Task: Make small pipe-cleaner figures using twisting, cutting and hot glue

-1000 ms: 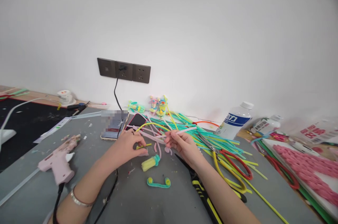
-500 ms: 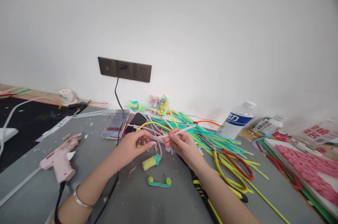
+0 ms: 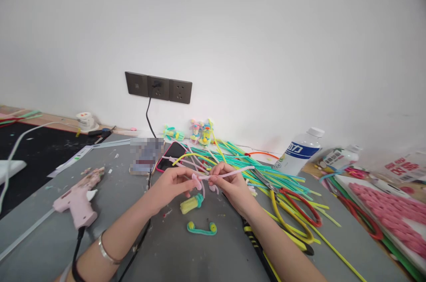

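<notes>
Fingers on both sides are pinched narrow on one pink stem (image 3: 242,170), which is held up just behind the yellow bundle (image 3: 188,205), its near length running between the two pinches. Well to the left of that bundle lies a pink glue gun (image 3: 79,207); behind the bundle and to its left is a phone (image 3: 173,153) with a pink edge. The left hand (image 3: 170,186), behind and left of the bundle, has thumb and fingertips on the stem's curled end; how firmly they press, I cannot tell. Directly in front of the bundle rests a teal strip (image 3: 202,231) with yellow coiled ends. The right hand (image 3: 233,187), behind and right of the bundle, grips the straight part, its free end jutting rightward. Farther right of the bundle are scissors (image 3: 273,188) with red and yellow handles and, behind them, a bottle (image 3: 298,152).

The step in hand looks like winding the stem's end into a small coil. As I judge it, the next move calls for the left fingertips to keep the coil flat while the right feeds the straight length under light tension.
</notes>
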`<state>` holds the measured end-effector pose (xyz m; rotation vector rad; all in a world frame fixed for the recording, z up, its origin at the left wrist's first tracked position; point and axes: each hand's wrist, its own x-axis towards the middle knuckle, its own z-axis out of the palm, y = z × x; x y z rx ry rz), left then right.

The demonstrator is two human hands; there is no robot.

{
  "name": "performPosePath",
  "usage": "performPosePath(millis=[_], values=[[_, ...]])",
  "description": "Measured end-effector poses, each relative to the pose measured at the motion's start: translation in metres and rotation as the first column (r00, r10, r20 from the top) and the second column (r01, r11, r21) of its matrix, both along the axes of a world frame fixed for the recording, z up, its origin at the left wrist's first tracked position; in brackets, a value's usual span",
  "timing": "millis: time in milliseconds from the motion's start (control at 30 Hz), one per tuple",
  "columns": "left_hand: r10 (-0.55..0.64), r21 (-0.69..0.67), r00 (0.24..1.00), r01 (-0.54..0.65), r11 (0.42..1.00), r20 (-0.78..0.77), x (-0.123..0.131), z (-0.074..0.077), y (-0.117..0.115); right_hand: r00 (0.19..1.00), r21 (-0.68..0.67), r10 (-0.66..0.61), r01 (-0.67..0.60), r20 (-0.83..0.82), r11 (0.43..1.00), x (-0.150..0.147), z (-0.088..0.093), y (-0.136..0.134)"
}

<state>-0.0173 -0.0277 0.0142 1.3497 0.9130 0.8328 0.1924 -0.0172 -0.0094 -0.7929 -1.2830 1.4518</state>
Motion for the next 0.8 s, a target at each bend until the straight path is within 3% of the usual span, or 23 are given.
performPosePath(millis=[233, 467, 633, 800], values=[[0.028, -0.096, 0.998, -0.022, 0.995, 0.051, 0.004, 0.001, -0.001, 0.997, 0.114, 0.066, -0.07, 0.041, 0.991, -0.001, 0.003, -0.005], [0.097, -0.04, 0.995, -0.096, 0.995, 0.034, 0.01, -0.002, -0.004, 0.989, 0.073, -0.029, 0.019, 0.145, 0.997, 0.001, 0.003, -0.004], [0.13, -0.022, 0.991, -0.13, 0.991, 0.016, 0.015, -0.004, -0.007, 0.985, 0.274, -0.076, 0.031, 0.156, 0.961, -0.003, 0.005, -0.004], [0.111, -0.026, 0.993, -0.111, 0.994, 0.025, 0.016, -0.008, -0.007, 0.976, 0.393, -0.044, -0.044, 0.212, 0.918, -0.007, 0.005, -0.007]])
